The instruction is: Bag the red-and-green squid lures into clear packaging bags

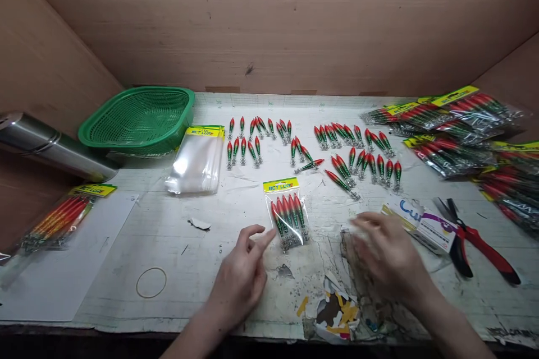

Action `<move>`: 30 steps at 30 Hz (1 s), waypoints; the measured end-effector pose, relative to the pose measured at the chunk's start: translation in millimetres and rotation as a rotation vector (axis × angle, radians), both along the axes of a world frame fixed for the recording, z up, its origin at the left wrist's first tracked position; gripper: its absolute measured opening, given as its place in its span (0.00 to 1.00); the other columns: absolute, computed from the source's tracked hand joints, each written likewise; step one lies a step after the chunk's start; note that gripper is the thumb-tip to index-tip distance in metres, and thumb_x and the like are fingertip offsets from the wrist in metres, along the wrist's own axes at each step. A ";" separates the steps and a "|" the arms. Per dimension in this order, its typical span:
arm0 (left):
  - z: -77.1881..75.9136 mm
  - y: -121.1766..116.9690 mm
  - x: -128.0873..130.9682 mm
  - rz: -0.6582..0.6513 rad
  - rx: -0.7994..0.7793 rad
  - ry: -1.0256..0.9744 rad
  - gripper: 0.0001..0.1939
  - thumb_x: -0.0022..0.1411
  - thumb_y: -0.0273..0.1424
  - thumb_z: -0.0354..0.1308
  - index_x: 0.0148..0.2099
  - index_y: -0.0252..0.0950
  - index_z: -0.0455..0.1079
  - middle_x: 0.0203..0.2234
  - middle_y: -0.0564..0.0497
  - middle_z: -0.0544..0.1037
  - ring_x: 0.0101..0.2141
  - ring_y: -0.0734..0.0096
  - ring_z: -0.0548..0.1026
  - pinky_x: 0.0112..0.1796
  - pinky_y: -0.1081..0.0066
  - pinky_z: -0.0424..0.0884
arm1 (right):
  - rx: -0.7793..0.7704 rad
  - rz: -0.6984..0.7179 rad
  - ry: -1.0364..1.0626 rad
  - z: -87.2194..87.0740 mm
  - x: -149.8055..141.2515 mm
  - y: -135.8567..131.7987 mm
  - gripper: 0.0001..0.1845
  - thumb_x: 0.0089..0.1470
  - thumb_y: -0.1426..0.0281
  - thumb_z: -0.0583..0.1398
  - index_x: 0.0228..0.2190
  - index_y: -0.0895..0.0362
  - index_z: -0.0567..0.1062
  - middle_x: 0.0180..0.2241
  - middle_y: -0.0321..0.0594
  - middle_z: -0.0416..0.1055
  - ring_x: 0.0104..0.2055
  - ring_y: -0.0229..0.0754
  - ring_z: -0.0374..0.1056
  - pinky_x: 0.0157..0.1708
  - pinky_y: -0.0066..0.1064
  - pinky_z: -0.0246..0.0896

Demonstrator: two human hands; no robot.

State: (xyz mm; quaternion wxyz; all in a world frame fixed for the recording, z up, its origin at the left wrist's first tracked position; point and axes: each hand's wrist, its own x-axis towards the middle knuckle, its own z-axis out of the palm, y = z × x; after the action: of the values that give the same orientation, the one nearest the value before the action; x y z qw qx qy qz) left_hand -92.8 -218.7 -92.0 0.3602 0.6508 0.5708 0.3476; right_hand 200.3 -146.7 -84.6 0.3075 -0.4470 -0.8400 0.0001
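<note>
A clear bag with a yellow header, filled with several red-and-green lures (287, 213), lies flat in front of me. My left hand (242, 275) hovers just left of it, fingers apart, index tip almost touching the bag's lower corner. Nothing is in it. My right hand (385, 255) is to the right of the bag, blurred by motion, fingers spread over the worn tabletop and holding nothing I can make out. Loose lures (337, 151) lie in rows farther back.
A stack of empty bags (197, 160) and a green basket (138, 118) sit back left. Filled packs (463, 129) pile up at the right. Red-handled scissors (475, 241) and a small white box (425, 224) lie by my right hand. A rubber band (150, 282) and a metal cylinder (46, 146) are at left.
</note>
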 end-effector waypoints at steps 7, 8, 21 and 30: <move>7.1 32.9 -6.0 -0.408 -0.047 -0.189 0.08 0.60 0.30 0.57 0.37 0.40 0.78 0.31 0.39 0.79 0.29 0.61 0.73 0.39 0.58 0.70 | 0.050 0.699 -0.245 1.3 -52.7 -5.6 0.16 0.61 0.78 0.49 0.38 0.57 0.76 0.34 0.44 0.77 0.32 0.41 0.70 0.30 0.36 0.69; 7.3 35.3 -4.6 -0.428 -0.028 -0.157 0.08 0.60 0.30 0.56 0.35 0.40 0.78 0.32 0.39 0.79 0.29 0.61 0.73 0.38 0.58 0.69 | 0.050 0.696 -0.216 -0.2 -52.7 -3.8 0.17 0.61 0.78 0.48 0.37 0.57 0.76 0.33 0.44 0.77 0.31 0.41 0.70 0.29 0.35 0.69; -0.6 26.2 15.0 -0.016 0.195 0.123 0.08 0.64 0.27 0.49 0.32 0.38 0.68 0.25 0.48 0.74 0.28 0.66 0.69 0.30 0.69 0.65 | -0.317 0.210 0.273 -13.6 -69.2 -9.3 0.07 0.60 0.76 0.53 0.30 0.56 0.68 0.26 0.37 0.68 0.30 0.38 0.63 0.29 0.29 0.61; -0.7 33.2 9.0 -0.058 0.502 0.176 0.09 0.60 0.17 0.51 0.35 0.36 0.65 0.30 0.50 0.75 0.33 0.70 0.69 0.35 0.70 0.68 | -0.281 0.148 0.373 -9.9 -76.8 -8.3 0.08 0.58 0.77 0.54 0.31 0.55 0.70 0.32 0.42 0.69 0.36 0.42 0.64 0.34 0.34 0.63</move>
State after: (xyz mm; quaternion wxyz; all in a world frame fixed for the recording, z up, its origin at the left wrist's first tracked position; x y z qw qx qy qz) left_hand -83.8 -185.5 -92.7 0.1465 0.7634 0.4772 0.4100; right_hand 123.5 -155.0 -94.5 0.3911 -0.4151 -0.7908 0.2221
